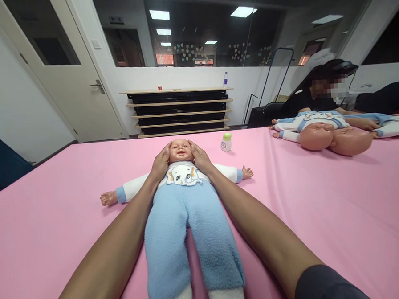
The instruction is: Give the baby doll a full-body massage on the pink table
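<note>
A baby doll [185, 203] lies on its back on the pink sheet [91, 262], its head away from me and its feet towards me. It wears a white top with an elephant face and fluffy light-blue trousers, and both its arms are spread out sideways. My left hand [161, 162] holds the left side of the doll's head, fingers along its temple. On the opposite side, my right hand [201, 158] cups the head in the same way. The doll's face shows between my palms; its ears are hidden under my hands.
A small white bottle with a green cap [226, 142] stands beyond the doll to the right. Farther right lie two more dolls [315, 136], with a person in black [304, 99] behind them. A low shelf unit [180, 110] stands past the table's far edge.
</note>
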A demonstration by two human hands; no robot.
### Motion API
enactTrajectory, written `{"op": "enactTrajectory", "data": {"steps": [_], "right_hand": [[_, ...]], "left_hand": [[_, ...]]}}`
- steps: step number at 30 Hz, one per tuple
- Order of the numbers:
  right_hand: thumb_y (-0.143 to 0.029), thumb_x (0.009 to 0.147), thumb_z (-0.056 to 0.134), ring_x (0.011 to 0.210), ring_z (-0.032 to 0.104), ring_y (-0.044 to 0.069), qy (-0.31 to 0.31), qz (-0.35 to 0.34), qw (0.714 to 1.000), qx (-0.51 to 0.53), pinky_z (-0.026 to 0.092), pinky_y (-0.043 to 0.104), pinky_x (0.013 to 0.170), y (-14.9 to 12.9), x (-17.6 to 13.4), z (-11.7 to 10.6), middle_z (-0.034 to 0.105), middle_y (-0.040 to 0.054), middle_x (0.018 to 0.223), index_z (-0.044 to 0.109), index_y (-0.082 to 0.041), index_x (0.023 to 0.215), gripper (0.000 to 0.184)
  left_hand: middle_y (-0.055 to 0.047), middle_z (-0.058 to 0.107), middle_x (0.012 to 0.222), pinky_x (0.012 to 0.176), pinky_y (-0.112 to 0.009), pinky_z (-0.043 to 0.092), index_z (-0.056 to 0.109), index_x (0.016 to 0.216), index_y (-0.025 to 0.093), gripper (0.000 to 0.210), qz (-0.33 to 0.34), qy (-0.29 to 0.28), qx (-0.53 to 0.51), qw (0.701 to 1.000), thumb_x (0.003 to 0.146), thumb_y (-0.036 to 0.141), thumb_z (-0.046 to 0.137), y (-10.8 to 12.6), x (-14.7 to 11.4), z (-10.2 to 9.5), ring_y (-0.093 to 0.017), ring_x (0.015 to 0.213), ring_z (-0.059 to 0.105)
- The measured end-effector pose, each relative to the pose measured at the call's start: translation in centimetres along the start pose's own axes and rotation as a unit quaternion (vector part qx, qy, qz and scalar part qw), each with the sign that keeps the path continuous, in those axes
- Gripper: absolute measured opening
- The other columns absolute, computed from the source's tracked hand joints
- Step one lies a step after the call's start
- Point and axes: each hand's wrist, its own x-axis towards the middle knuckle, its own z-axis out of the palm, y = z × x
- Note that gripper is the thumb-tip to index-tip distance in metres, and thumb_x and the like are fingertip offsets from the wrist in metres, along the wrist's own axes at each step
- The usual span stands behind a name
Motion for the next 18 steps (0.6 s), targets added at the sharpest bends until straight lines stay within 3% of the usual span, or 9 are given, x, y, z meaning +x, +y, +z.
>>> {"op": "enactTrajectory", "data": {"steps": [4, 6, 11, 18], "right_hand": [[-0.055, 0.077, 0.068, 0.138, 0.037, 0.023, -0.029, 0.016, 0.999, -0.009, 0.028, 0.040, 0.116, -0.4, -0.4, -0.1, 0.043, 0.0009, 0.148, 0.040, -0.027, 0.144, 0.078], [-0.050, 0.069, 0.077, 0.139, 0.035, 0.025, -0.039, 0.016, 0.999, -0.018, 0.027, 0.041, 0.117, -0.8, -0.7, -0.1, 0.041, 0.0016, 0.149, 0.037, -0.026, 0.146, 0.090], [-0.047, 0.069, 0.077, 0.137, 0.038, 0.025, -0.045, 0.024, 0.999, -0.012, 0.031, 0.040, 0.115, -1.2, -0.9, -0.3, 0.041, 0.0029, 0.149, 0.035, -0.025, 0.147, 0.091], [-0.055, 0.082, 0.061, 0.135, 0.041, 0.023, -0.040, 0.010, 0.999, -0.007, 0.033, 0.037, 0.113, -0.8, -0.5, -0.4, 0.042, 0.0027, 0.148, 0.041, -0.024, 0.144, 0.073]], "left_hand": [[-0.010, 0.046, 0.145, 0.107, -0.048, 0.040, 0.035, 0.147, 0.026, 0.090, -0.018, -0.028, 0.026, 0.999, 0.070, 0.046, 0.077, 0.6, -0.5, 0.1, -0.032, 0.127, 0.049], [-0.010, 0.047, 0.144, 0.106, -0.048, 0.041, 0.034, 0.148, 0.027, 0.097, -0.015, -0.034, 0.029, 0.999, 0.065, 0.041, 0.082, 0.8, -0.7, 0.0, -0.033, 0.126, 0.050], [-0.010, 0.049, 0.142, 0.107, -0.048, 0.040, 0.038, 0.146, 0.025, 0.086, -0.014, -0.034, 0.012, 0.999, 0.071, 0.042, 0.077, 0.7, -0.5, -0.2, -0.030, 0.123, 0.053], [-0.009, 0.053, 0.139, 0.105, -0.046, 0.042, 0.038, 0.146, 0.025, 0.075, -0.025, -0.043, -0.021, 0.999, 0.080, 0.047, 0.068, 0.3, -0.2, -0.1, -0.029, 0.121, 0.056]]}}
